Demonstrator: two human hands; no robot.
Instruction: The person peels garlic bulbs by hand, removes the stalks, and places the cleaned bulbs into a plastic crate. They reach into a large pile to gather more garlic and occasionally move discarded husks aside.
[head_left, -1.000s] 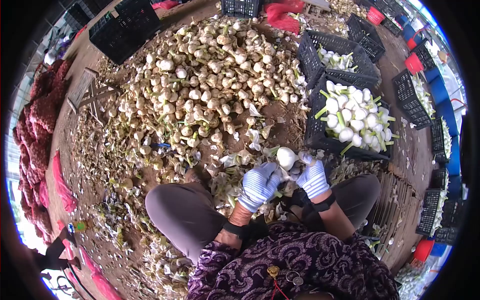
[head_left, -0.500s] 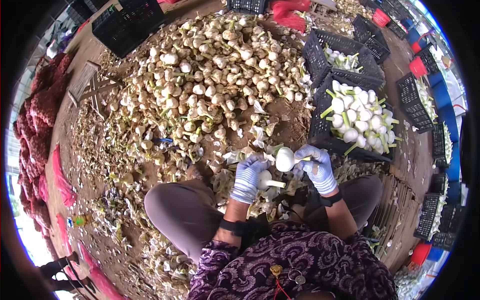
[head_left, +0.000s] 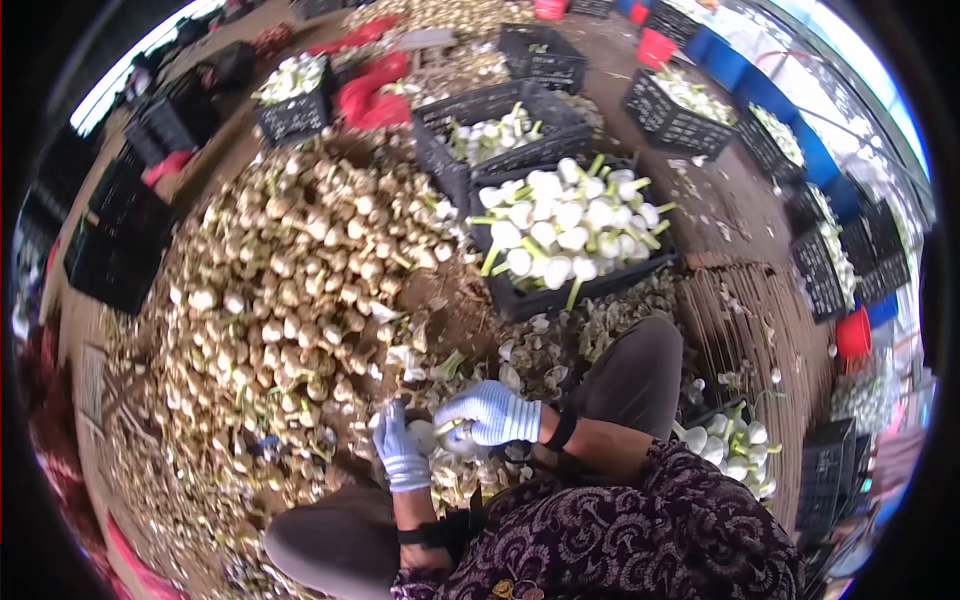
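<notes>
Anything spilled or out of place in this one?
Papery skins lie scattered by the right knee, looking untidy, and white bulbs heap above the rim of the crate ahead, making it look overfull.

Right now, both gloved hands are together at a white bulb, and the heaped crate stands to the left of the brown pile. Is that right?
Not quite: in the head view, the heaped crate stands right of the brown pile. The left and right hand are together at a white bulb.

Two gloved hands (head_left: 400, 452) (head_left: 495, 412), two wristbands (head_left: 563, 430) (head_left: 425, 535) (bulbs (head_left: 571, 216) uncountable)
</notes>
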